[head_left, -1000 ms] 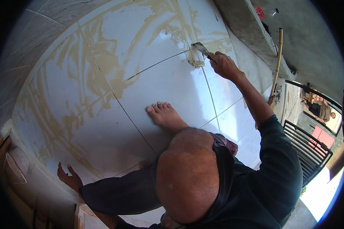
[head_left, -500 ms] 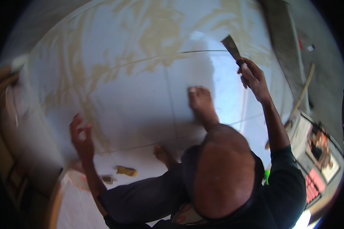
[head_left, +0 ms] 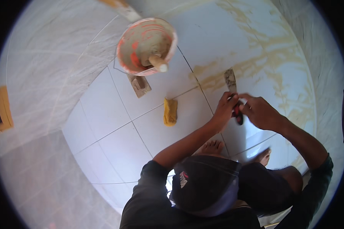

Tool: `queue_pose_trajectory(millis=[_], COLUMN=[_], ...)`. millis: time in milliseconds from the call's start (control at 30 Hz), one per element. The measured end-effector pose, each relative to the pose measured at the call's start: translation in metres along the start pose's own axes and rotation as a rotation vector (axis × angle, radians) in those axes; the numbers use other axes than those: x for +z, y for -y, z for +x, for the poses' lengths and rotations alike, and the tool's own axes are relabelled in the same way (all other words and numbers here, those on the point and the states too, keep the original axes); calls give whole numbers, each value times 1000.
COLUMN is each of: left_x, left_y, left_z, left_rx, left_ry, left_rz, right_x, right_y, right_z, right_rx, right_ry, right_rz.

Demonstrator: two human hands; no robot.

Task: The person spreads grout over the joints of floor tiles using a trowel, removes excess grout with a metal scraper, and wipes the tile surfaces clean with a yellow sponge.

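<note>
A putty knife point(head_left: 230, 81) with a smeared grey blade and a red-and-black handle points away from me above the tiles. My left hand point(head_left: 224, 108) closes round it where the blade meets the handle. From the other side, my right hand point(head_left: 262, 112) has its thumb and forefinger bent against the handle; its other fingertips are partly hidden. White floor tiles point(head_left: 164, 143) lie beneath both hands, with tan smears along some joints. To the left of my hands rests a yellow sponge point(head_left: 170, 112).
An orange-and-white bucket point(head_left: 174, 45) of greyish paste stands far left, a tool's wooden handle point(head_left: 158, 62) sticking out. Beside it lies a small flat grey tool point(head_left: 140, 86). Marbled walls point(head_left: 61, 49) edge the floor. My feet point(head_left: 212, 147) are close below my hands.
My view has swung, bringing the bucket into sight. The putty knife, held out by my right hand alone, is now between both hands. My left hand, formerly empty with fingers apart, grips it.
</note>
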State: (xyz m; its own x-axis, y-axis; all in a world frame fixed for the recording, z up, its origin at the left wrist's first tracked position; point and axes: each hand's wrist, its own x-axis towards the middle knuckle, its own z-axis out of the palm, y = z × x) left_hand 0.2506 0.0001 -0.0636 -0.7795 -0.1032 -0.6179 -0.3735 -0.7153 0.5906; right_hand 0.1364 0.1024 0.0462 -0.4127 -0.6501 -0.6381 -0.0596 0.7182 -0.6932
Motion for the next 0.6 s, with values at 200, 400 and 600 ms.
queue_pose_trajectory(millis=[200, 400, 600], left_x=[-79, -160, -165], left_y=[20, 20, 24], left_z=[9, 67, 56], left_rx=[590, 907, 831], left_ry=[22, -487, -402], left_rz=[379, 699, 481], right_x=[-16, -90, -151], right_y=[131, 141, 116], right_z=[87, 201, 254], right_rx=[-536, -518, -326], right_ry=[-189, -444, -552], right_rz=[-637, -602, -354])
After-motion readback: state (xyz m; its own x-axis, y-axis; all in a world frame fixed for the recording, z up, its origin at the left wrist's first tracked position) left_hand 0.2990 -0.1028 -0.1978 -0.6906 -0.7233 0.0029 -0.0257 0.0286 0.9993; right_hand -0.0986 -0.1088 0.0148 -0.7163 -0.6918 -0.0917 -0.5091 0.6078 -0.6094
